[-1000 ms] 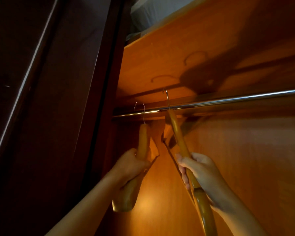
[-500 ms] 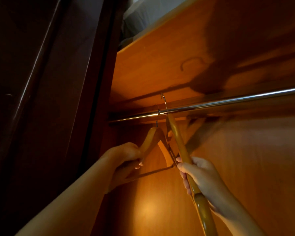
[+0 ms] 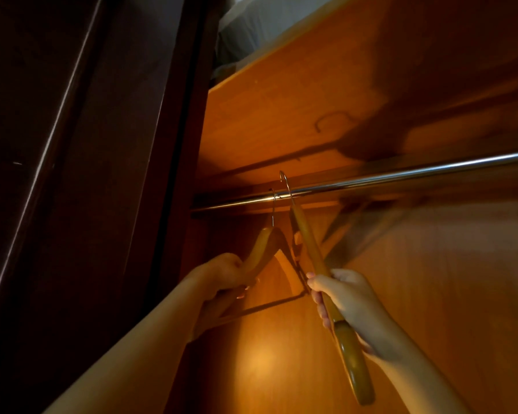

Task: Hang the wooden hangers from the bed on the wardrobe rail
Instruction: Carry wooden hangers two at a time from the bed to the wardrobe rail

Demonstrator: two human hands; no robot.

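Note:
A chrome wardrobe rail point(image 3: 401, 176) runs from the left wall up to the right. Two wooden hangers are at its left end. The left hanger point(image 3: 265, 246) has its metal hook over the rail, and my left hand point(image 3: 222, 279) grips its left shoulder. The right hanger point(image 3: 311, 252) is seen edge-on and tilted; its hook sits just at the rail, whether over it I cannot tell. My right hand point(image 3: 350, 303) is closed around its wooden arm, whose lower end sticks out below my fist.
The orange wooden back panel point(image 3: 431, 279) and a shelf underside point(image 3: 296, 109) enclose the rail. A dark wardrobe frame point(image 3: 162, 144) stands close on the left. Pale folded bedding point(image 3: 251, 22) lies on the shelf above. The rail runs bare to the right.
The left hanger's hook has gone from in front of the rail onto it, and the hanger turned to face me. My left hand moved down to its shoulder. The right hanger barely moved.

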